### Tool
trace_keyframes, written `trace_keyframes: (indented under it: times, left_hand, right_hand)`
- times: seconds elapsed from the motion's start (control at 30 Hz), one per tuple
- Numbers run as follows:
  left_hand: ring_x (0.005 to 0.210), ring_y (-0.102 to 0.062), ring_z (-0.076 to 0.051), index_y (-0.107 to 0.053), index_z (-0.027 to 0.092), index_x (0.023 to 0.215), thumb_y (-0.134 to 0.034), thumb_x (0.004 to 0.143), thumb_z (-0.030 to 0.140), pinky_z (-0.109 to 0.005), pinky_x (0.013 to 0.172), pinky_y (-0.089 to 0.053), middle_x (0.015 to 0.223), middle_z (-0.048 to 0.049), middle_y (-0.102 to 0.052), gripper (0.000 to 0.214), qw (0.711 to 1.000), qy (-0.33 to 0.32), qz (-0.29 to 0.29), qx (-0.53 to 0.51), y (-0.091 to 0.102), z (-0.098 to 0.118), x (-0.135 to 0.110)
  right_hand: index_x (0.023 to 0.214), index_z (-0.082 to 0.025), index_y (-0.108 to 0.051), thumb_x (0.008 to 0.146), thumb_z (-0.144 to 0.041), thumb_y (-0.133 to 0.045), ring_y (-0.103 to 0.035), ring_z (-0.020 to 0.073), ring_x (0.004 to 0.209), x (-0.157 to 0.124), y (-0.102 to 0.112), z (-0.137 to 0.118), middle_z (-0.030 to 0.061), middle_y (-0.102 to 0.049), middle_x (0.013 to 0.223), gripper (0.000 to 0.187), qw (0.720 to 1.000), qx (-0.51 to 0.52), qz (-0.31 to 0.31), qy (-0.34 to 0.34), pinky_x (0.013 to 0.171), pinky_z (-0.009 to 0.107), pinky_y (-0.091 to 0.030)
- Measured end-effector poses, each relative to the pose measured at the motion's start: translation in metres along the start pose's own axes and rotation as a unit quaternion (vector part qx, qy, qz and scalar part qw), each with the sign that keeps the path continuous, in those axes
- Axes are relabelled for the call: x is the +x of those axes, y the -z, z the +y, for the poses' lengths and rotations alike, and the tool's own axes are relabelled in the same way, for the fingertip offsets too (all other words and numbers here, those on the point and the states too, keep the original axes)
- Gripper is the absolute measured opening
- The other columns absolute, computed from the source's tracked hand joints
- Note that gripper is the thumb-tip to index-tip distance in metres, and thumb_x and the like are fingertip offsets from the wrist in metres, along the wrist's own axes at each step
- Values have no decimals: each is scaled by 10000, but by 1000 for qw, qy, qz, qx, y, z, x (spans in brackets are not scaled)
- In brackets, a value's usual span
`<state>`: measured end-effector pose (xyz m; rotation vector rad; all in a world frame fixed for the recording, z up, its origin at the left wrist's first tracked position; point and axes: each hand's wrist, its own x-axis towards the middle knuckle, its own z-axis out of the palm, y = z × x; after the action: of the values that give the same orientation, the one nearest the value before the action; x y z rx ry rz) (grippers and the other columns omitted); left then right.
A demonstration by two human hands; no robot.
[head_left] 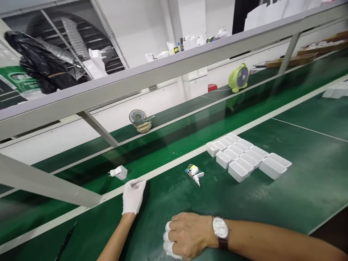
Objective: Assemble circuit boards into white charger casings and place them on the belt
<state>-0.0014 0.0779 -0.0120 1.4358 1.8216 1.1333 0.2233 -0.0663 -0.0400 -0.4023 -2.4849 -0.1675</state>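
My left hand, in a white glove, lies stretched flat on the green mat with its fingertips at the white strip along the belt's edge. It holds nothing. Just beyond it a white charger plug sits on the green conveyor belt. My right hand, with a wristwatch and white finger cots, rests near me in a loose fist, with nothing visible in it. A small circuit board and a white plug piece lie on the mat between my hands and several white plastic shells.
A slanted grey rail and its braces cross above the belt. A small grey fan and a green fan stand on the far side. A thin black tool lies at the lower left. A black bag sits behind the rail.
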Motion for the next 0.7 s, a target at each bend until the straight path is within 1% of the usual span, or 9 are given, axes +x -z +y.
trace_keyframes:
  times: [0.1,0.13,0.17,0.27,0.33,0.4,0.5,0.6,0.7]
  left_hand:
    - [820,-702,-224,-615,171,1033,-787,711,382,-399,837,-578,864,-43,-699,422,997,-47,-56,11,-21,20,-23]
    - [831,-694,-232,-642,176,1021,-786,714,391,-410,831,-576,901,-53,-697,401,994,-79,-75,29,-29,29,-30]
    - [873,-687,-241,-664,183,1003,-758,749,397,-420,836,-572,970,-71,-696,346,984,-133,-105,61,-37,40,-37]
    - [1092,-639,-255,-679,212,1041,-645,863,327,-428,919,-549,1178,-89,-665,215,924,-310,-196,107,-65,77,-54]
    - [1194,-593,-252,-660,230,1130,-633,869,279,-441,1001,-518,1239,-82,-644,267,891,-372,-235,114,-88,101,-61]
    - [1246,-564,-249,-630,235,1212,-635,858,252,-443,1061,-487,1297,-81,-616,354,875,-388,-265,117,-114,122,-63]
    - [1330,-509,-268,-565,232,1336,-633,829,213,-456,1139,-421,1414,-91,-546,512,881,-348,-301,113,-160,145,-56]
    - [1423,-414,-297,-486,198,1433,-644,765,141,-470,1204,-335,1498,-121,-479,690,883,-322,-328,96,-206,160,-41]
    - [1401,-452,-287,-433,178,1472,-621,694,44,-443,1186,-369,1496,-145,-488,811,881,-306,-352,78,-244,167,-28]
  right_hand:
    - [733,-197,-610,919,-251,-578,-489,160,656,1,1,1,-6,-571,703,196,1000,-7,12,6,577,309,-349]
    - [741,-198,-615,923,-248,-578,-496,160,663,1,1,1,-5,-578,713,192,1000,-8,9,8,576,307,-352]
    - [744,-197,-617,922,-244,-584,-503,159,671,1,2,2,-4,-584,722,188,1000,-8,5,10,575,304,-352]
    - [724,-193,-616,911,-247,-622,-528,164,704,3,5,4,5,-598,745,195,1000,-4,-17,25,585,299,-370]
    - [711,-192,-612,924,-269,-632,-539,167,733,3,7,6,14,-616,775,228,999,3,-27,43,608,298,-395]
    - [728,-194,-617,949,-281,-619,-549,167,765,3,9,10,17,-638,811,238,998,9,-35,59,645,295,-422]
    - [833,-187,-637,971,-263,-599,-562,149,783,2,9,18,18,-666,856,162,996,28,-57,56,728,269,-456]
    - [959,-172,-642,982,-268,-596,-580,131,808,1,5,26,34,-700,950,108,994,53,-83,56,808,229,-464]
    - [1022,-157,-648,1004,-235,-553,-595,140,906,2,0,32,71,-703,1078,124,992,40,-75,90,861,221,-458]
